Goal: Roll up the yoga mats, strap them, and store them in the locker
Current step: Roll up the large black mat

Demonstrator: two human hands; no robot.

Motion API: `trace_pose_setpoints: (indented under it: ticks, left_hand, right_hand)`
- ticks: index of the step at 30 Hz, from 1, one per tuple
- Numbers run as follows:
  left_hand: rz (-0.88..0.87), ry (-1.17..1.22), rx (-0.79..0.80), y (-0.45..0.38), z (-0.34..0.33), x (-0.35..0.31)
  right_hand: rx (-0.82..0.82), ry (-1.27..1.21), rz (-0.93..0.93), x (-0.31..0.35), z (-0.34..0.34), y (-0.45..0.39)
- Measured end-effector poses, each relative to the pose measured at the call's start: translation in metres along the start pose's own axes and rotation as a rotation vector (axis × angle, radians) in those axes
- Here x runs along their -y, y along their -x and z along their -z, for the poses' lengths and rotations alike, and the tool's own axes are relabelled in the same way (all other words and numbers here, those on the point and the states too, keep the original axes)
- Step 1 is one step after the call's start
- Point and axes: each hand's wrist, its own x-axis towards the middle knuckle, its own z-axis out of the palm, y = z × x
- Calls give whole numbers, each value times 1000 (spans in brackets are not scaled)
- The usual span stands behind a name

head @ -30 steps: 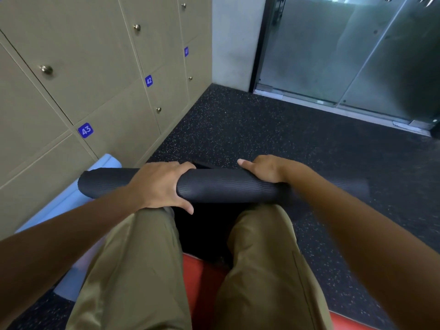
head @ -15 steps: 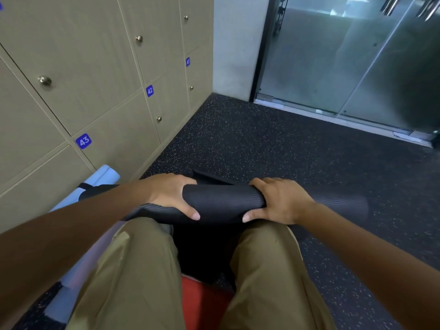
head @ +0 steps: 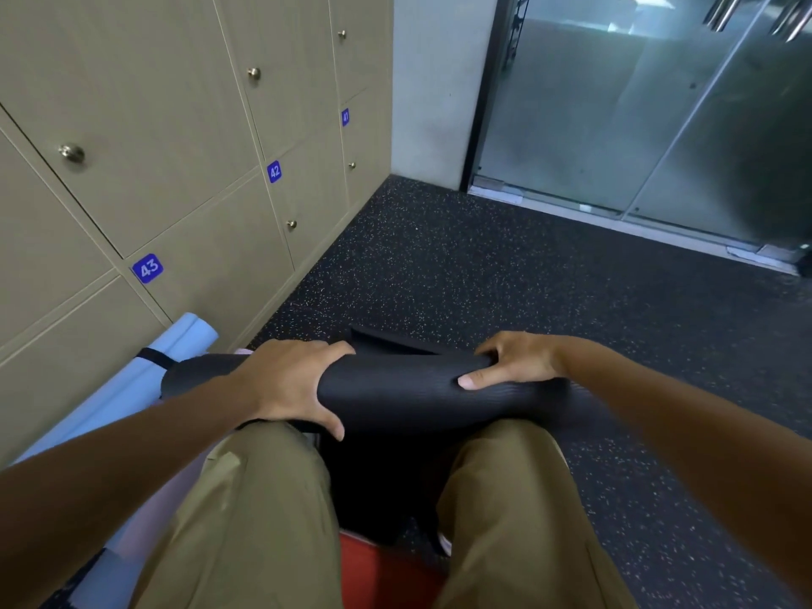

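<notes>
A bank of tan lockers (head: 184, 138) fills the left side, its doors running from near left to the far corner, with round metal knobs and blue number plates reading 43 (head: 147, 268), 42 (head: 274, 171) and 41 (head: 345, 117). All the doors in view are closed. Frosted glass doors (head: 637, 103) stand at the far right, and dark speckled rubber flooring (head: 505, 279) covers the ground between them.

The black yoga mat (head: 395, 395) lies on the floor just beyond the person's knees, mostly rolled into a thick cylinder. Its long axis runs left to right across the view, one end pointing toward the lockers and the other toward the open floor on the right. A short flat part of it shows on the far side of the roll.

A light blue rolled mat (head: 145, 380) lies at the foot of the lockers, long axis running near to far, with a black strap (head: 151, 358) around it close to its far end. The black roll's left end overlaps it. A red mat (head: 378, 573) shows at the near edge between the legs, which are in olive trousers (head: 246, 520).

The left hand (head: 292, 382) wraps over the top of the black roll left of centre, thumb down on the near side. The right hand (head: 512, 360) grips the roll right of centre, fingers curled over its far side and thumb pressing the near face.
</notes>
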Motion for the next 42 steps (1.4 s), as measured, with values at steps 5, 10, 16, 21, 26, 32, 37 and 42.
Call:
trace_pose_setpoints:
  ticks: [5, 10, 16, 21, 26, 32, 37, 42]
  left_hand:
    - [5, -2, -65, -11, 0, 2]
    - [40, 48, -87, -22, 20, 3]
    - [78, 63, -128, -20, 77, -1]
    - [67, -44, -232, 6, 141, -9]
    - [53, -156, -372, 50, 199, -23]
    - [46, -220, -494, 109, 236, -43]
    - [24, -226, -541, 163, 241, -56]
    - [22, -202, -510, 216, 223, -77]
  right_hand:
    - [-33, 82, -2, 2, 9, -4]
    - [-162, 300, 67, 3, 17, 4]
    - [-335, 389, 97, 14, 49, 31]
    - [-447, 429, 107, 38, 81, 79]
    - [-669, 582, 137, 67, 103, 136]
    - [-807, 692, 173, 103, 109, 213]
    - [-845, 749, 184, 127, 92, 264]
    - [-853, 788, 195, 136, 48, 299]
